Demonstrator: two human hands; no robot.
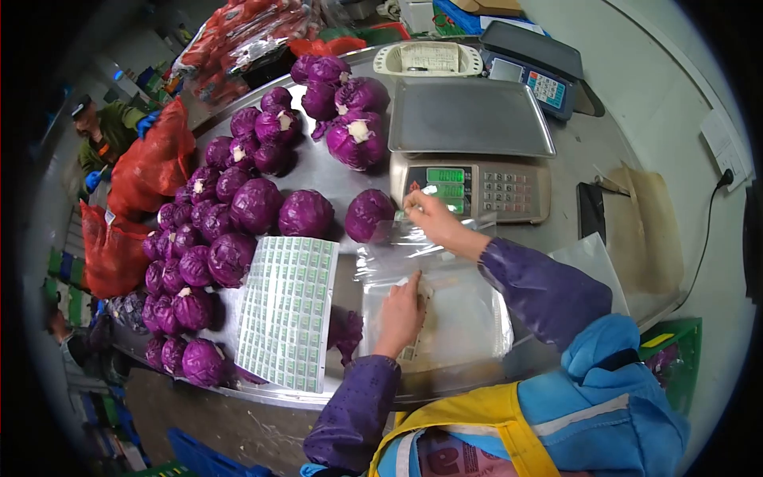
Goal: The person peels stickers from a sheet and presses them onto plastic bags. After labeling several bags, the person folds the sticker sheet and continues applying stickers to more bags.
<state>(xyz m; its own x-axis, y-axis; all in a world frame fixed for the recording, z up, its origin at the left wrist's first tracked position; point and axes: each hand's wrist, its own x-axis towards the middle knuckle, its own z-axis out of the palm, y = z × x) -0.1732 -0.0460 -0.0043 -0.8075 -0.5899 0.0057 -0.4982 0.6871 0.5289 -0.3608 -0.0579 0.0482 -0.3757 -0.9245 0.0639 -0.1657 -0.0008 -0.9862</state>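
A stack of clear plastic bags [469,318] lies flat on the steel table in front of me. My left hand [400,316] rests on the bags with its index finger stretched out, gripping nothing. My right hand [439,222] pinches the upper edge of a clear plastic bag [393,256], whose film is lifted and wrinkled. Just beyond that edge sits a single red cabbage [370,215]. To the left of my left hand lies a sheet of green-and-white stickers [288,314].
Many red cabbages [255,206] cover the table's left side. A weighing scale [473,119] stands behind my right hand, with a second scale [532,67] and a white basket [427,60] farther back. A dark phone-like object [590,212] lies right. A co-worker [119,135] handles red net sacks [155,159].
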